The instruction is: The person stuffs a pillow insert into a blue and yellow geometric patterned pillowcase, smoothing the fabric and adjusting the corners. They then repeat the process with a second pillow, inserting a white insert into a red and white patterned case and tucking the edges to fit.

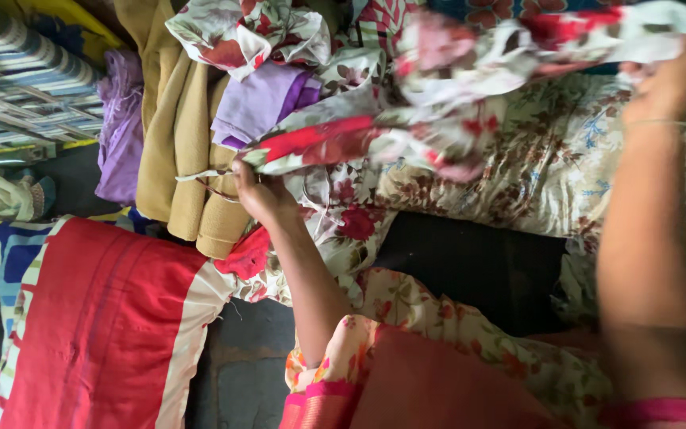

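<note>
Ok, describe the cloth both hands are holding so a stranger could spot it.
Above the big red pillow lies a heap of clothes. Stretched over it, from left hand to right hand, is a white floral cloth; unlike the plain tan and purple garments, it carries red and pink flowers.

Both hands are gripping a thin, matt floral cloth, soft and crumpled; far left, a tan garment is looking thick and fuzzy, the lilac fabric smooth, the near red cushion showing a faint sheen

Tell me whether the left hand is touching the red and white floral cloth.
Touching. The head view shows the left hand closed on one end of the red and white floral cloth, with the fabric bunched in its fingers.
</note>
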